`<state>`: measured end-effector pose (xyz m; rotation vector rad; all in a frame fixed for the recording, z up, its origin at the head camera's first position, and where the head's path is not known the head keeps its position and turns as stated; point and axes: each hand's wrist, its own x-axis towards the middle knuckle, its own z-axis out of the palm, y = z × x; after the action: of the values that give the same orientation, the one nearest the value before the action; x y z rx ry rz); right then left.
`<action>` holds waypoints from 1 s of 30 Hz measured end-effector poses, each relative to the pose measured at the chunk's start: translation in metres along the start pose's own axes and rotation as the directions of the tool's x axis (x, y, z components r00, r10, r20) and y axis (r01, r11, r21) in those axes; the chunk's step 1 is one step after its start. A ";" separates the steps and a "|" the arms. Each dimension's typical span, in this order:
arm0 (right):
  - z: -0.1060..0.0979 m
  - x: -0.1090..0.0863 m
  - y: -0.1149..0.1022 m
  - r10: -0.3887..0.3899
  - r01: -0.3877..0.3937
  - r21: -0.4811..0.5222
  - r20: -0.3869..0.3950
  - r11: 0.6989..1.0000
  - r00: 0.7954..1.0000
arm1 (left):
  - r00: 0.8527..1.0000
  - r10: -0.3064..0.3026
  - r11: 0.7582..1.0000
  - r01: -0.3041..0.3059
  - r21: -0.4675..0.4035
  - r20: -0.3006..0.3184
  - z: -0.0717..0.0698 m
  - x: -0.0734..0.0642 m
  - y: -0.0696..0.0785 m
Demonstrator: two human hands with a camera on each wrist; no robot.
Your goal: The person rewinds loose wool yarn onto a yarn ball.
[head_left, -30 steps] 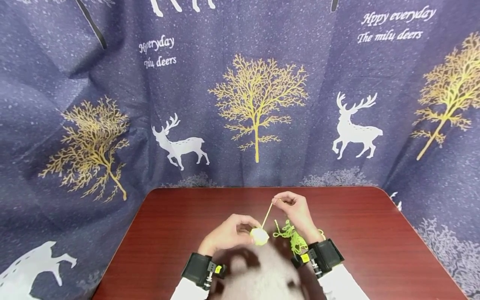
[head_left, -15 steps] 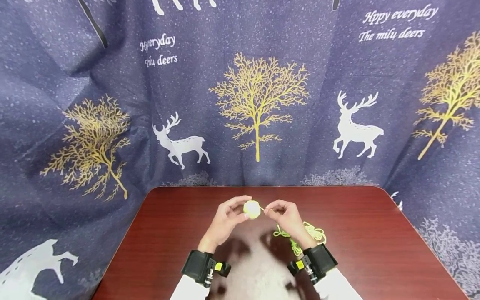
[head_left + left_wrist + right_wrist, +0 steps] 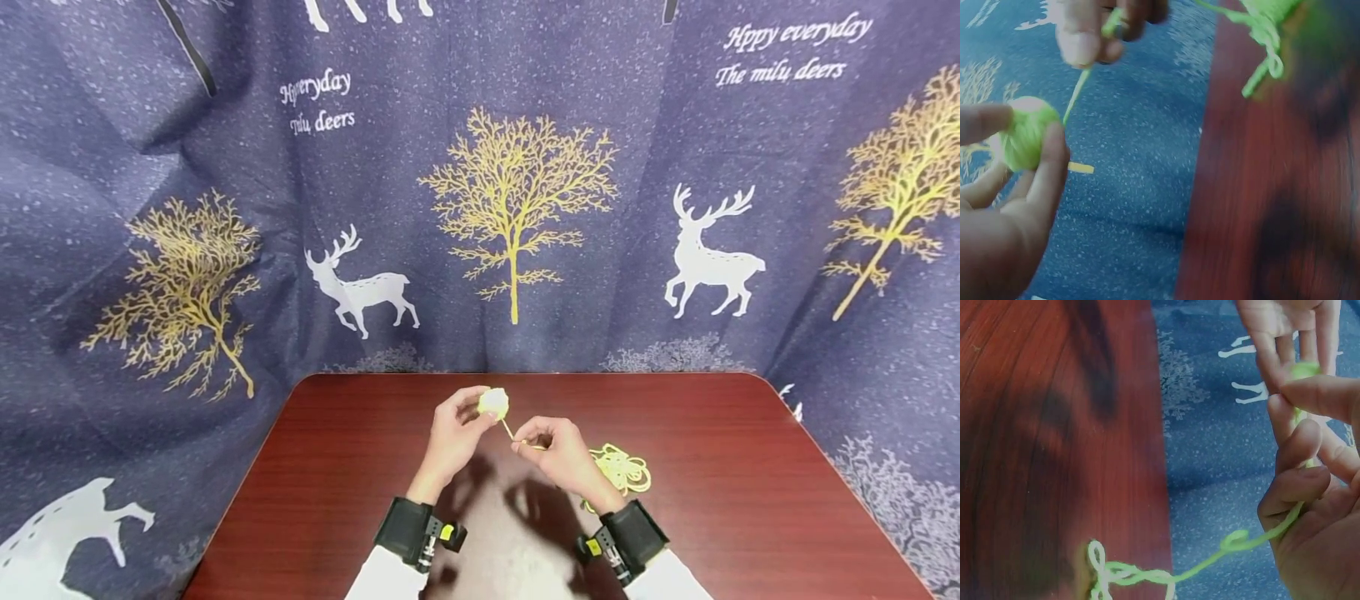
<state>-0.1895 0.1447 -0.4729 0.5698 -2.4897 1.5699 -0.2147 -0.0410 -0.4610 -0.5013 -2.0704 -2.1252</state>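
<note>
A small ball of yellow-green yarn [image 3: 1027, 134] is pinched between the thumb and fingers of my left hand [image 3: 452, 435], held up above the table. From the ball a short taut strand runs to my right hand [image 3: 558, 454], lower and to the right, whose fingers and thumb grip the yarn strand [image 3: 1076, 95]. In the right wrist view the strand passes through the curled fingers and trails down to a loose heap of yarn [image 3: 1119, 573]. That heap [image 3: 621, 469] lies on the table beside the right forearm, which partly hides it.
The reddish-brown wooden table [image 3: 720, 483] has rounded far corners. Behind it hangs a blue cloth [image 3: 465, 250] printed with white deer and golden trees. Each wrist wears a black strap [image 3: 405, 527] with a small camera.
My left hand has moved up and slightly left with the ball. My right hand went from above the ball down to its lower right, and the strand swung round with it.
</note>
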 end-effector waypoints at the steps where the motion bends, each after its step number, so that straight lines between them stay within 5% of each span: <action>1: 0.000 0.000 0.000 -0.005 0.005 0.000 -0.002 1.000 1.000 | 1.000 0.008 0.997 -0.007 0.079 -0.019 0.000 0.000 -0.001; 5: -0.001 0.000 -0.001 -0.016 0.016 -0.006 -0.019 1.000 1.000 | 0.995 0.083 0.932 -0.057 0.357 -0.058 0.001 -0.003 -0.006; 9: -0.004 0.002 0.000 -0.014 0.015 0.014 -0.035 1.000 0.999 | 0.988 0.149 0.844 -0.106 0.526 -0.040 -0.001 -0.007 -0.012; 14: -0.009 0.005 0.000 0.012 -0.008 0.062 -0.053 0.998 0.999 | 0.990 0.139 0.756 -0.103 0.647 -0.004 -0.003 -0.011 -0.018; 19: -0.019 0.006 -0.013 0.082 -0.073 0.145 -0.056 0.987 0.995 | 0.993 0.114 0.703 -0.111 0.703 0.043 -0.005 -0.015 -0.021; 22: -0.025 0.005 -0.024 0.128 -0.111 0.225 -0.060 0.968 0.990 | 0.991 0.080 0.695 -0.132 0.707 0.106 -0.006 -0.016 -0.021; 24: -0.027 0.006 -0.025 0.153 -0.128 0.294 -0.066 0.947 0.986 | 0.985 0.051 0.712 -0.151 0.686 0.163 -0.007 -0.017 -0.022; 30: -0.029 0.014 -0.004 0.257 -0.174 0.477 -0.115 0.862 0.959 | 0.934 0.001 0.817 -0.206 0.538 0.356 -0.011 -0.018 -0.023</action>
<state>-0.2034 0.1654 -0.4526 0.1852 -2.1061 2.2199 -0.2063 -0.0528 -0.4887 -0.9100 -2.6336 -1.3069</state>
